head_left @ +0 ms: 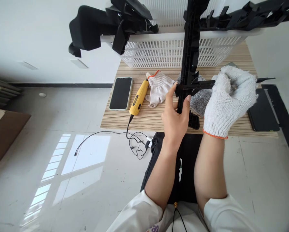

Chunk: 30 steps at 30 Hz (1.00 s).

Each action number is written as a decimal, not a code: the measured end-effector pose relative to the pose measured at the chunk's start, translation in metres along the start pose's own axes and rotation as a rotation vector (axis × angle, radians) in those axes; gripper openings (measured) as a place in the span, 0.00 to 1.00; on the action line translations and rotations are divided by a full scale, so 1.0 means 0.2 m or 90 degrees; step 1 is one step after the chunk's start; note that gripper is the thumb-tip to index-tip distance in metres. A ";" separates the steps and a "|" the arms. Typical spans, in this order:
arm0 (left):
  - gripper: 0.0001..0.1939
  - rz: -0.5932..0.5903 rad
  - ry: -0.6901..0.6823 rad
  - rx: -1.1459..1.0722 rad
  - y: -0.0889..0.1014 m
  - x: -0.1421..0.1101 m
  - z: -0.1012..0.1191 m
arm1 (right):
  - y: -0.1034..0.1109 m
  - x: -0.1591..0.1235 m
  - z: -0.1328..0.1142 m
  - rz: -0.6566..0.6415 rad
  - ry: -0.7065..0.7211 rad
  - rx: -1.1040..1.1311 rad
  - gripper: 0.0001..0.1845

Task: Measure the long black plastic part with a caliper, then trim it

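My bare left hand [175, 120] grips the lower end of a long black plastic part [190, 58], thumb and fingers on either side of it. Across that end runs a thin black strip [204, 85], its left end by my left fingertips. My right hand [230, 101], in a white knitted glove with an orange hem, is closed around the strip, whose pointed tip sticks out to the right. Whether the strip is joined to the long part I cannot tell. A grey cloth [200, 102] lies beneath, partly hidden.
On the wooden table [149, 122] lie a phone [121, 93], a yellow corded tool [139, 97], a white glove [159, 88] and a black tablet-like slab [263, 109]. Behind stands a white basket [156, 50] with black plastic parts [91, 27] jutting over its rim. Cables [134, 141] hang at the front edge.
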<state>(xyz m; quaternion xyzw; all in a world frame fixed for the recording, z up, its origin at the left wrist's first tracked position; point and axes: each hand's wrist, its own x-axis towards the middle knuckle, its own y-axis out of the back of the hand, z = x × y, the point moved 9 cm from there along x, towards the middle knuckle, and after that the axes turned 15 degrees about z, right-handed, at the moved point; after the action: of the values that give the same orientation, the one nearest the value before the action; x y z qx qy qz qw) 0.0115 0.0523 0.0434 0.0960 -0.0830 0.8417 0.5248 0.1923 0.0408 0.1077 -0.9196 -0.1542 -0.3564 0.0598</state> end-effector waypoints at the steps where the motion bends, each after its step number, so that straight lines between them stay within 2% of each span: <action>1: 0.25 0.000 0.002 -0.001 0.00 0.00 0.00 | 0.02 0.00 -0.02 0.041 0.010 0.009 0.10; 7: 0.21 -0.003 -0.003 0.029 -0.01 -0.01 0.00 | 0.04 -0.02 -0.02 0.125 0.010 0.069 0.13; 12: 0.13 0.032 0.003 0.048 0.00 0.01 -0.04 | 0.03 -0.02 0.01 0.142 0.025 0.098 0.16; 16: 0.09 0.036 -0.015 0.063 -0.01 0.01 -0.04 | 0.03 -0.03 0.03 0.151 0.032 0.117 0.13; 21: 0.10 0.065 -0.022 0.079 0.01 0.01 -0.03 | 0.03 -0.03 0.01 0.155 0.037 0.142 0.07; 30: 0.11 0.082 -0.006 0.071 0.02 0.01 -0.04 | 0.03 -0.07 -0.01 0.134 0.021 0.117 0.06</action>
<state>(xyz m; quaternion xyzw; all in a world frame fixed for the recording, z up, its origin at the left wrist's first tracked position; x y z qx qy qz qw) 0.0072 0.0549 0.0352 0.1235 -0.0446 0.8767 0.4628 0.1825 0.0316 0.1004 -0.9152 -0.0877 -0.3479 0.1833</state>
